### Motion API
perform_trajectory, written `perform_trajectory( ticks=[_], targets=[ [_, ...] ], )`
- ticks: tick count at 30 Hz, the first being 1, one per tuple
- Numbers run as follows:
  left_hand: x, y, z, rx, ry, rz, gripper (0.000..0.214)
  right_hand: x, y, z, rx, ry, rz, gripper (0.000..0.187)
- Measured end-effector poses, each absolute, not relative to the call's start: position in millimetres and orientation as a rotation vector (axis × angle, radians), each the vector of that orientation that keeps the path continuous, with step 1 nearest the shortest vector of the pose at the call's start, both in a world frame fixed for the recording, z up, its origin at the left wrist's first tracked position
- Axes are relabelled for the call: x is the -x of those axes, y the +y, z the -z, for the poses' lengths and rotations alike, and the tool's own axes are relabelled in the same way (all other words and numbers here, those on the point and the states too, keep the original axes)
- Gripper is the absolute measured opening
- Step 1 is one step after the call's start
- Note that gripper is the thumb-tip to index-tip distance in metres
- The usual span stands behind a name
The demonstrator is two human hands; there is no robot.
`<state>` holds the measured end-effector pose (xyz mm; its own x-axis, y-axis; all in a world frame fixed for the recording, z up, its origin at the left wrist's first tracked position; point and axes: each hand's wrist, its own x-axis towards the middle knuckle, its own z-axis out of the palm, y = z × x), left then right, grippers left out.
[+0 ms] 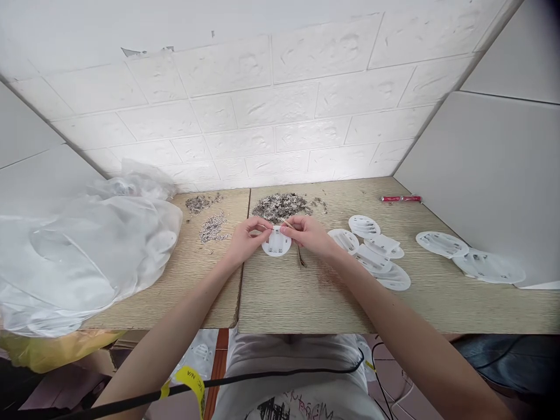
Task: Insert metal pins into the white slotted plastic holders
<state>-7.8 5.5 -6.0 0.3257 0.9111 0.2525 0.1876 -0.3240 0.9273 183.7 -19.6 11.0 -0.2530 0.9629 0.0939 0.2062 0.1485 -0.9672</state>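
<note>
1. The white round plastic disc [276, 242], with small metal fittings on its face, lies on the wood-grain tabletop [280, 297] between the two hands.
2. The left hand [248, 238], at the disc's ten o'clock, has thumb and forefinger pinched on its rim.
3. The right hand [308, 234], at two o'clock, grasps a thin tan stick [287, 223] between thumb and forefinger, the thumb's tip over the disc's edge.
4. A slim dark-ended tool [301, 259] shows at four o'clock; the hand covers its upper part, so I cannot tell whether it joins the stick.
5. A large heap of small metal pieces [281, 206] sits at twelve o'clock, just beyond the disc; two smaller piles [213, 228] lie toward ten.
6. A translucent plastic bag [83, 251] fills nine o'clock.
7. Overlapping white discs [363, 226] spread around three o'clock, two more discs [441, 244] farther out.
8. Red cylinders [400, 199] lie between two and three.
</note>
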Motion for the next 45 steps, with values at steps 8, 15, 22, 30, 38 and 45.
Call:
perform_trajectory(
  ticks=[8,15,22,30,38,45],
  targets=[
    [6.9,5.0,6.5,-1.750,1.030,-1.063,0.013,-183.0,-21.7,-12.6,1.184,-1.641,-1.143,0.042],
    [6.3,3.2,7.6,-1.908,1.033,-1.090,0.008,-181.0,-18.5,-4.9,1.168,-1.661,-1.119,0.034],
    [6.8,1.1,6.6,-2.026,1.026,-1.156,0.006,-176.0,-19.0,-3.3,1.158,-1.629,-1.115,0.028],
    [8.1,1.8,6.8,-2.175,1.004,-1.218,0.007,-174.5,-19.4,-1.4,1.126,-1.608,-1.141,0.028],
    [11.5,1.4,5.3,-2.368,0.909,-1.327,0.006,-169.4,-13.3,13.1,1.058,-1.518,-1.135,0.026],
    [13.8,0.7,7.0,-2.528,0.932,-1.226,0.011,-170.3,-12.0,18.4,1.054,-1.529,-1.127,0.026]
  ],
)
